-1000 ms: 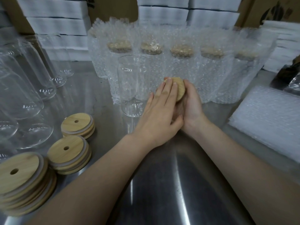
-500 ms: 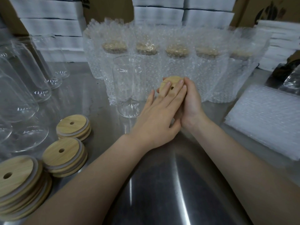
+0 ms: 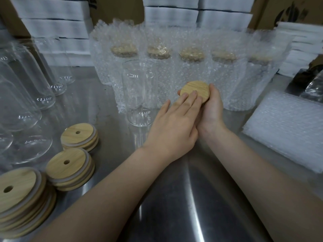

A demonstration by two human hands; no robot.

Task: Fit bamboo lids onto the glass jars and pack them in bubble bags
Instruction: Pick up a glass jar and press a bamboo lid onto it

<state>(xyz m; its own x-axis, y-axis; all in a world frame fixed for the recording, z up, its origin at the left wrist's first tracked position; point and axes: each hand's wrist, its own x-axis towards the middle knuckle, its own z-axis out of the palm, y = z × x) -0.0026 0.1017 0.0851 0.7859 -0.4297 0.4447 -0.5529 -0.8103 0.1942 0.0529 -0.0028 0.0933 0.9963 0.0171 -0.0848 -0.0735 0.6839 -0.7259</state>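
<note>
Bench (image 3: 174,198): brushed steel, as I view it.
Bubble bags (image 3: 192,70): row of lidded jars inside.
Glass jar (image 3: 139,91): clear cylinder, unlidded, left of hands.
Right hand (image 3: 212,109): fingers cup round bamboo lid (image 3: 194,90).
Left hand (image 3: 174,126): flat fingers (image 3: 191,99) on lid.

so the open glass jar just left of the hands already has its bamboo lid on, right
No. In the head view the glass jar just left of the hands stands open, without a lid. The bamboo lid is in the right hand, with the left hand fingers on it.
</note>
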